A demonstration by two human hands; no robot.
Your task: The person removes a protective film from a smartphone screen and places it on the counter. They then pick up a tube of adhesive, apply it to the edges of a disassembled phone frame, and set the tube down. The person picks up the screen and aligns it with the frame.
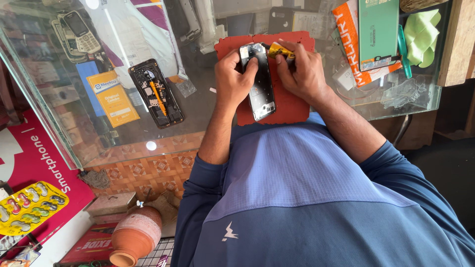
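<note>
View from the head camera, looking down over a blue shirt (316, 198) at a glass counter (198, 106). The left hand (232, 79) is closed around the left long edge of a dark phone panel (261, 86), thumb pressed on its face. The right hand (302, 71) pinches a small yellow tube (278, 50) between thumb and fingers, its tip at the panel's top right corner. The panel lies lengthwise on a red work mat (292, 106), whose near edge sits close to the counter's near edge. An opened phone body (156, 93) with an orange strip inside lies on the glass to the left, well apart from the hands, with bare glass between. To the right, a green box (378, 29) rests on an orange packet (349, 34), beside a light green cloth (421, 32) near the counter's right edge. Below the counter's left side stand a clay pot (134, 236) and a yellow blister card (30, 206).
</note>
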